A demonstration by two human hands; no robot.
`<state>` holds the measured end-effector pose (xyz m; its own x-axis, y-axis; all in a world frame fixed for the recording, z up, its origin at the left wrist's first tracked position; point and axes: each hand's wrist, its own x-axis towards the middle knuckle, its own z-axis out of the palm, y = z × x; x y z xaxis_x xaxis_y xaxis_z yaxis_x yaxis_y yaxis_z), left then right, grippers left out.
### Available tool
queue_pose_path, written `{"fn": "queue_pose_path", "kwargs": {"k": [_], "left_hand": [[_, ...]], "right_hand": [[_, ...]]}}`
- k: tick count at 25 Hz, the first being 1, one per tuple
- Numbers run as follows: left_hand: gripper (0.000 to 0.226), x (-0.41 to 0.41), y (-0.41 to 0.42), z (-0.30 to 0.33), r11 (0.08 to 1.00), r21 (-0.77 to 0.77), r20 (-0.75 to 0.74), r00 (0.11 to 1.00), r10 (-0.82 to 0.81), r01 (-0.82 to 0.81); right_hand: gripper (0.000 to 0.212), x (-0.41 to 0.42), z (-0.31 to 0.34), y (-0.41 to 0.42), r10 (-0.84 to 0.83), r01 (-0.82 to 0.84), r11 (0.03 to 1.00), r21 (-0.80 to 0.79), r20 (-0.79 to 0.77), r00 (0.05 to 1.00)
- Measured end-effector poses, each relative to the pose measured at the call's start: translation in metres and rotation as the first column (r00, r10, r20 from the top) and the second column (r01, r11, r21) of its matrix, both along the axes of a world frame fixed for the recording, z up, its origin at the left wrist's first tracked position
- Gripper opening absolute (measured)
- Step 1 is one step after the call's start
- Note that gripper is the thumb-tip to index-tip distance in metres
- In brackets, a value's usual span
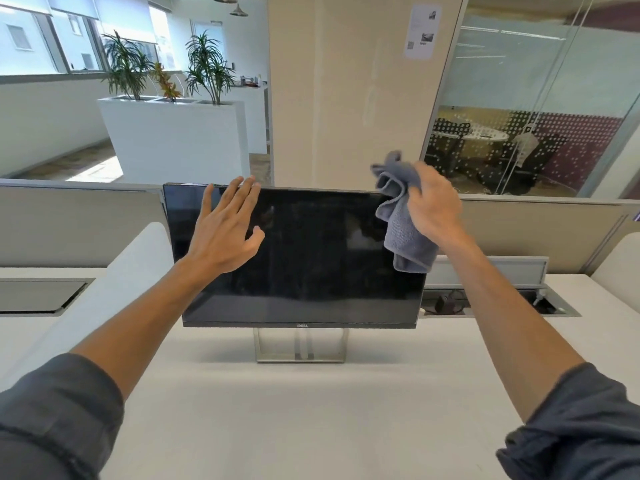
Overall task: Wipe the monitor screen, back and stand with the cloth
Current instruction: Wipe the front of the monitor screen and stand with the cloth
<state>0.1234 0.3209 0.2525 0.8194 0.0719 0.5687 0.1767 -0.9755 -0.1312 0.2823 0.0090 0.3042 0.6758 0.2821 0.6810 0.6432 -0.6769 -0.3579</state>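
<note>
Head view: right hand (434,202) grips cloth (403,223) at monitor (311,258) corner; left hand (225,230) spread flat.

"DELL" on monitor (298,258) bezel

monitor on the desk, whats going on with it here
A person is getting set to clean the monitor standing on the white desk. The right hand grips a bunched grey cloth at the screen's upper right corner. The left hand is open, fingers spread, reaching toward the top left edge. The screen is dark and the stand is untouched.
</note>
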Motion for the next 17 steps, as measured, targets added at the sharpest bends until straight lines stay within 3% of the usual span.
{"fn": "queue_pose_path", "kwargs": {"k": [3,6,10,17], "left_hand": [[0.073,0.006,-0.005,0.003,1.000,0.000,0.000,1.000,0.005,-0.005],[0.073,0.008,-0.007,0.002,1.000,-0.003,-0.006,1.000,0.007,-0.007],[0.075,0.008,-0.009,-0.001,1.000,-0.019,-0.007,1.000,0.014,-0.014],[0.078,0.006,-0.012,0.000,0.999,-0.021,-0.022,0.999,0.034,-0.035]], "right_hand": [[0.035,0.007,-0.003,-0.031,-0.131,0.150,0.943,0.298,-0.084,0.988],[0.040,0.023,-0.017,-0.053,-0.232,0.309,0.897,0.315,-0.259,0.938],[0.038,0.031,-0.039,-0.050,-0.013,0.191,0.912,0.364,-0.440,0.898],[0.028,0.018,-0.062,-0.045,0.085,0.170,0.868,0.466,-0.478,0.874]]}}
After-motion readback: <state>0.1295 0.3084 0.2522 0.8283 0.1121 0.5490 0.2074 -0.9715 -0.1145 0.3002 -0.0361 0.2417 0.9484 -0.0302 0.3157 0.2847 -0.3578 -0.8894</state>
